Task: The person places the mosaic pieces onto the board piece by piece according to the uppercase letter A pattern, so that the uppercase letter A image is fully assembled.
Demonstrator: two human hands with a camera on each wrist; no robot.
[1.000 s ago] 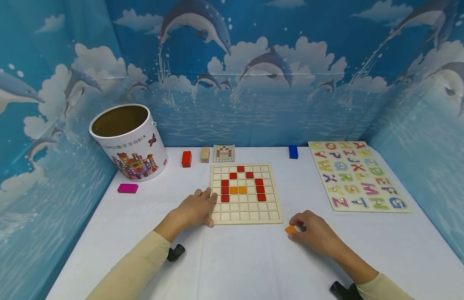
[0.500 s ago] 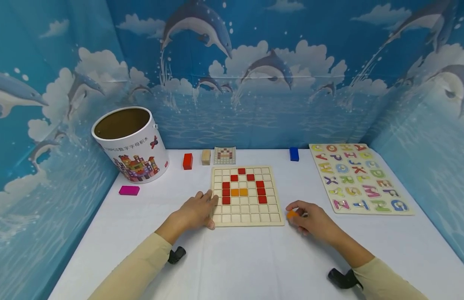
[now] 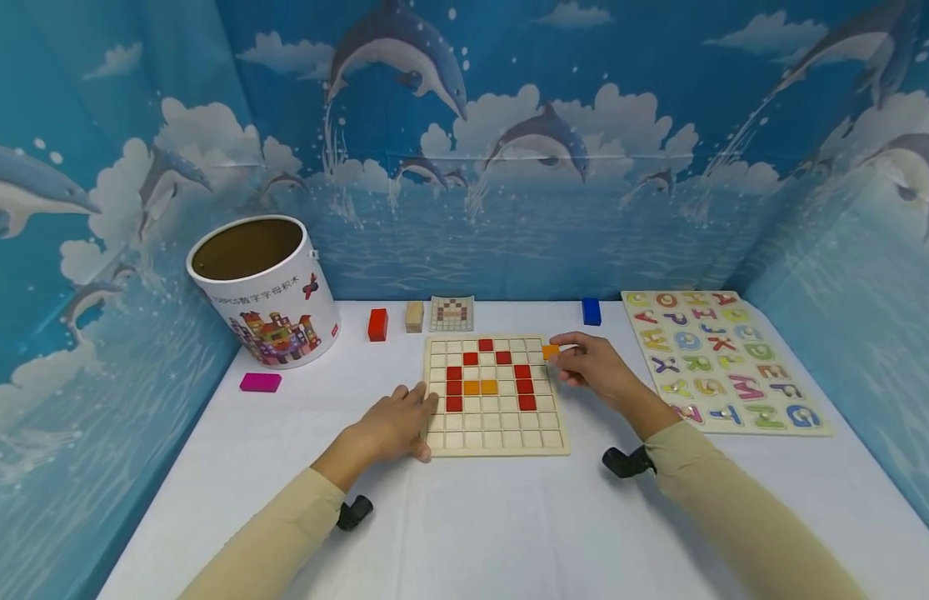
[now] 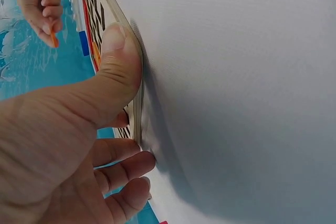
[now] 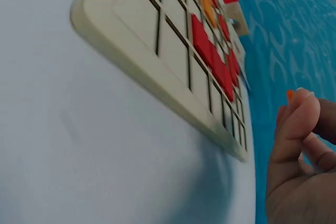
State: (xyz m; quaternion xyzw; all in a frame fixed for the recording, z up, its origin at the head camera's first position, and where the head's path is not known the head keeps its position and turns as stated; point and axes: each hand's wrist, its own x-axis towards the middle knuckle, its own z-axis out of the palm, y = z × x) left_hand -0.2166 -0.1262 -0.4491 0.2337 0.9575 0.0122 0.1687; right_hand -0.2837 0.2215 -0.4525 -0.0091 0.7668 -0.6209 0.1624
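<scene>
My left hand rests along the left edge and near-left corner of a wooden grid board. In the left wrist view its thumb touches the board's rim, with the other fingers relaxed beside it. My right hand pinches an orange square tile between thumb and fingers, raised near the board's upper right edge. Only a sliver of that orange tile shows in the right wrist view. Several red tiles lie in an arch on the grid, with two orange tiles side by side within it.
Behind the board are a pattern card, a plain wooden block, a red block and a blue block. A white bucket and a magenta block stand left. An alphabet puzzle board lies right.
My right hand has moved away from me and slightly left with the orange tile, from beside the board's near-right corner to its upper right. My left hand stays in place.
</scene>
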